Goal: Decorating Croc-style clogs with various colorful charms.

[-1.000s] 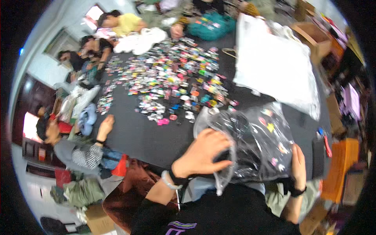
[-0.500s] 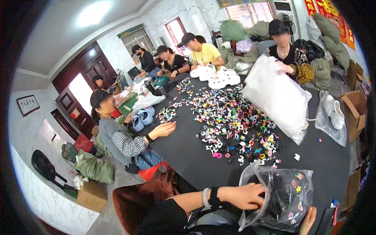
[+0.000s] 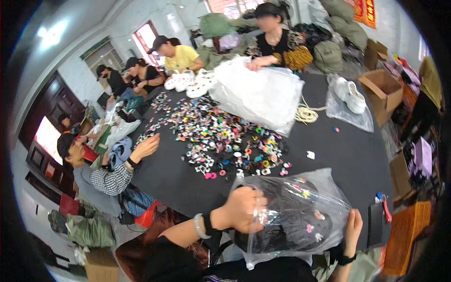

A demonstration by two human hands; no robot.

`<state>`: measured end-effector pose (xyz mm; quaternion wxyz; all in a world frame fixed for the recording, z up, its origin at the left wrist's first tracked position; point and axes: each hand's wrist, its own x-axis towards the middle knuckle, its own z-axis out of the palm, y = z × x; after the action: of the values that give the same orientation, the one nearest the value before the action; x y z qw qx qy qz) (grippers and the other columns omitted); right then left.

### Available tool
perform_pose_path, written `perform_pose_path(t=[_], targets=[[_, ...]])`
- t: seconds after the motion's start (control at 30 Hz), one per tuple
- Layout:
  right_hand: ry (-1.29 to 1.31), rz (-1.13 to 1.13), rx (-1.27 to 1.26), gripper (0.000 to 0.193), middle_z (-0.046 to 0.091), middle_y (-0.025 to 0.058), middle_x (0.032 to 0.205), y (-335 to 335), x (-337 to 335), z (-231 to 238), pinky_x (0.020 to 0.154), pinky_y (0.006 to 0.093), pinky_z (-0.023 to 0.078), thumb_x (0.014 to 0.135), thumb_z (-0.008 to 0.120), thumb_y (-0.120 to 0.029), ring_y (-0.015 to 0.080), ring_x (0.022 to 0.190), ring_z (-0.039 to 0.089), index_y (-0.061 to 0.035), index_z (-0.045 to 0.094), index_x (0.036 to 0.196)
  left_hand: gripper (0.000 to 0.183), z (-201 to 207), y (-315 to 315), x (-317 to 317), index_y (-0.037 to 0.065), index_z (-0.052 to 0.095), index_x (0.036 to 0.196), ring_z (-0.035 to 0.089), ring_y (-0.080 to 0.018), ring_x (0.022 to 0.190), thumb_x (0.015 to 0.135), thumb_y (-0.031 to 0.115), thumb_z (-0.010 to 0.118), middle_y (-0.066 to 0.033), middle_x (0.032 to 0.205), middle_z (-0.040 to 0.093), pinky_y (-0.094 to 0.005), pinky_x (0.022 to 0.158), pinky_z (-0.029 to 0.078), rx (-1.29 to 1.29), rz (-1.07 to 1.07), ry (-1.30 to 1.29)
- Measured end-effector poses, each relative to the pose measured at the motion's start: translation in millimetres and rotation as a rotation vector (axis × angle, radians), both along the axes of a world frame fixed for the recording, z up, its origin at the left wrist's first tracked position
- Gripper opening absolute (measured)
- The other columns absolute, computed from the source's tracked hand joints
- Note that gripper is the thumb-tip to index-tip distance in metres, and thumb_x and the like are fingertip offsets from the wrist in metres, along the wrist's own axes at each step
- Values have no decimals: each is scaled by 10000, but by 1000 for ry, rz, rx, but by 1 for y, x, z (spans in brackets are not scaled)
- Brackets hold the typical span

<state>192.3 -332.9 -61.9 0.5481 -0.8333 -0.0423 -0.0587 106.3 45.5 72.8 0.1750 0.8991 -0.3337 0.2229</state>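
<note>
A clear plastic bag [image 3: 336, 188] lies at the near edge of the black table, with black clogs [image 3: 293, 225] inside. Small coloured charms, including a pink flower [image 3: 309, 229], dot the clogs. My left hand [image 3: 240, 209] is closed at the bag's open left side, its fingers curled and partly behind the film. What lies inside its fist is partly hidden. At the bag's right end my right hand [image 3: 353, 230] grips the plastic edge. Beyond the bag spreads a heap of small colourful shoe charms [image 3: 230, 136].
Across the table [image 3: 347, 155], a person holds a large white plastic bag [image 3: 263, 94]. White clogs [image 3: 354, 98] lie on plastic at the far right, near a coil of cord [image 3: 307, 114]. A red-handled tool [image 3: 386, 210] is by the right edge. Another person's hand [image 3: 146, 146] reaches in from the left.
The view has swung right. My left hand has gone from reaching into the bag to a closed fist at its mouth. The bag is stretched flatter, and my right hand has come further into view.
</note>
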Motion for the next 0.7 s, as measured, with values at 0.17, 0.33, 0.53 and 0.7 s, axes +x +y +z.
perform_pose_path(t=[0.17, 0.33, 0.53, 0.7], targets=[[-72, 19, -30, 259, 395, -19, 680, 7, 2, 19, 565, 248, 321, 993, 508, -153, 76, 651, 349, 4, 499, 787, 164, 22, 15, -37, 142, 514, 580, 520, -199, 577, 604, 242, 642, 0, 679, 548, -351, 482, 349, -34, -4, 34], [12, 119, 247, 110, 390, -123, 695, 8, 12, 41, 522, 170, 225, 939, 618, -125, -13, 598, 301, -84, 546, 866, 155, 29, 38, -52, 93, 504, 570, 535, -222, 524, 654, 218, 538, -50, 673, 589, -352, 443, 307, -37, 39, 19], [62, 232, 230, 287, 537, 29, 1088, 18, 24, 41, 851, 243, 390, 1002, 494, -255, 109, 979, 492, -41, 535, 1188, 266, 13, 46, -44, 44, 492, 565, 488, -281, 507, 748, 234, 517, -100, 637, 562, -380, 476, 334, -202, 76, -52], [364, 319, 1167, 799, 364, 152, 1486, 22, 1, 35, 1119, 459, 296, 956, 369, -624, 302, 1335, 388, -15, 291, 1467, 341, 12, 47, -39, 36, 458, 557, 486, -301, 528, 834, 232, 482, -113, 610, 513, -391, 500, 339, -310, 143, -64]])
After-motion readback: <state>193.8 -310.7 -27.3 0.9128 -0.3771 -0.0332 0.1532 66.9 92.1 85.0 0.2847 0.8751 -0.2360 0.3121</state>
